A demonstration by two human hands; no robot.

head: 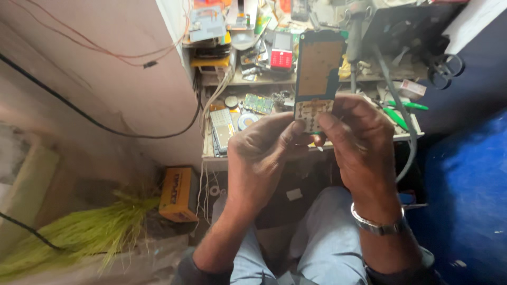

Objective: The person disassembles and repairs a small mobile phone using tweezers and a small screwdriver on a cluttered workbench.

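Hands are raised together before the cluttered worktop (369, 138), and a stripped phone board (317, 79) is held upright between them. The left hand (259, 158) is closed on the board's lower keypad end, thumb pressed to it; the right hand (359, 142) is closed on the same end from the other side. A yellow box (178, 193) lies below the worktop, on the floor.
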